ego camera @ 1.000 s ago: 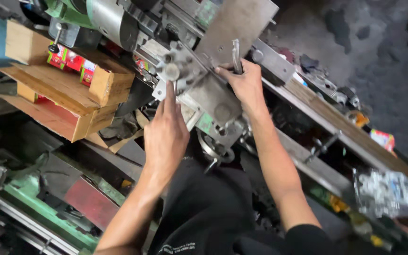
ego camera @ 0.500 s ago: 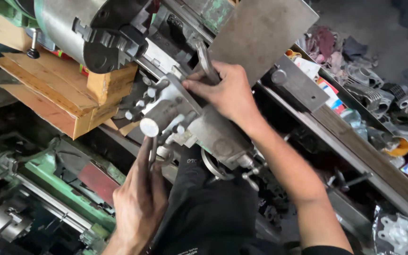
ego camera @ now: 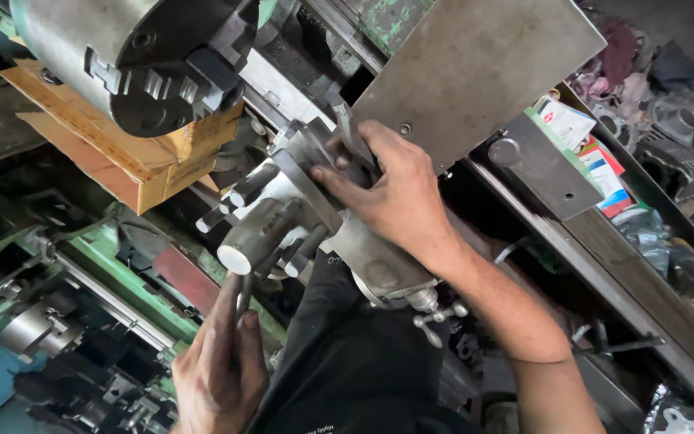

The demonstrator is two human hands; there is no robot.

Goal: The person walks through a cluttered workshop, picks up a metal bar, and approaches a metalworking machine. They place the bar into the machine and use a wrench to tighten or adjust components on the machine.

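both hands (ego camera: 391, 189) on tool post (ego camera: 299, 217)

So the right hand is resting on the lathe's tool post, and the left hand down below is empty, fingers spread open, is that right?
Not quite. In the head view the right hand does rest on the tool post, but the left hand is not empty: it is closed around a thin dark metal rod that points up toward the round steel bar.
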